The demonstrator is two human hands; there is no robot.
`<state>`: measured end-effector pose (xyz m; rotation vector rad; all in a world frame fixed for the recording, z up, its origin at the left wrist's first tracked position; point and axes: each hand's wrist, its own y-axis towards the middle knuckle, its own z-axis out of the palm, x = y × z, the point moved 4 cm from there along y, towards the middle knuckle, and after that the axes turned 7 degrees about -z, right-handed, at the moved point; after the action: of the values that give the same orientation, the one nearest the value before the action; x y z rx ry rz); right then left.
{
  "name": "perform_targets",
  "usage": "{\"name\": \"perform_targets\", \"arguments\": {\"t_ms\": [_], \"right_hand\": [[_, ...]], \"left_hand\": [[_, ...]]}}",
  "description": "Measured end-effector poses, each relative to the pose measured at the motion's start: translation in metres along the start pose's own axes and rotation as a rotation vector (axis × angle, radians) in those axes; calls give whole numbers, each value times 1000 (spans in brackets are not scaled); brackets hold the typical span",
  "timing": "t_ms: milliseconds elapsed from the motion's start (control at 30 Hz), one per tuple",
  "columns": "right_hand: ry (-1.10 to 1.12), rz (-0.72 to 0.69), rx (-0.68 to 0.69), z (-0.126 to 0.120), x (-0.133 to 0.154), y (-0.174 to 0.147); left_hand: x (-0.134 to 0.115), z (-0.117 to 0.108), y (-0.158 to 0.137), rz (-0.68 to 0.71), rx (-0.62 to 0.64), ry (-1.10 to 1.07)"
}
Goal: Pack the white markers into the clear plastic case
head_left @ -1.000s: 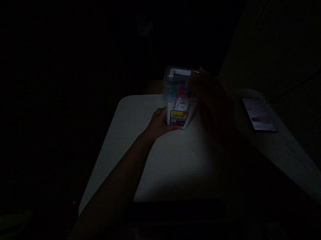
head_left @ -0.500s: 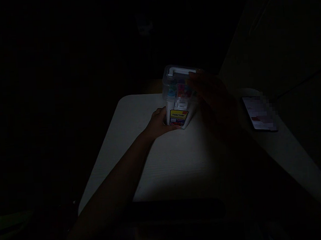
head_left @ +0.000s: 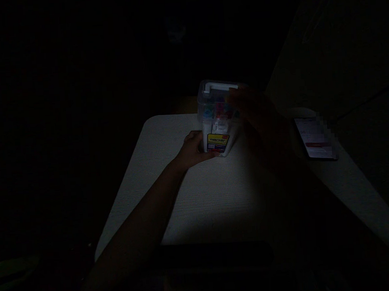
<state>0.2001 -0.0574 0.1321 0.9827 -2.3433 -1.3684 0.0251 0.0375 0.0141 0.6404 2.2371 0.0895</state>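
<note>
Barely a stir since earlier: one clear, boxy plastic marker case (head_left: 218,122) sits far centre, left hand (head_left: 193,149) clasping it low, right hand (head_left: 258,117) curved at its lid (head_left: 206,97), grip unclear.

Right hand (head_left: 257,115) dim in shadow, upper right of marker box (head_left: 217,127) hidden behind it, phone (head_left: 312,138) partly pixelated.

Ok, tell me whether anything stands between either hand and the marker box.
Nothing visible: the left hand holds the marker box low down; the right hand is by its top, contact unclear in the dark.
</note>
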Motion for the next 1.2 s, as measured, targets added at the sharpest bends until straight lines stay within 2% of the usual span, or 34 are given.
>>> {"name": "perform_targets", "arguments": {"t_ms": [133, 333, 433, 567, 767, 900, 1200], "right_hand": [[22, 13, 10, 1, -2, 0], [-8, -6, -11, 2, -3, 0], [-4, 18, 29, 3, -4, 1], [10, 9, -25, 0, -1, 1], [-111, -10, 60, 1, 3, 2], [-127, 35, 143, 3, -1, 3], [-87, 71, 148, 6, -2, 2]], "left_hand": [[-4, -1, -1, 29, 50, 81], [-5, 0, 0, 53, 30, 144], [-4, 0, 0, 48, 36, 179], [-6, 0, 1, 54, 47, 191], [-8, 0, 3, 88, 46, 154], [-7, 0, 3, 92, 38, 143], [-10, -1, 2, 75, 44, 148]]}}
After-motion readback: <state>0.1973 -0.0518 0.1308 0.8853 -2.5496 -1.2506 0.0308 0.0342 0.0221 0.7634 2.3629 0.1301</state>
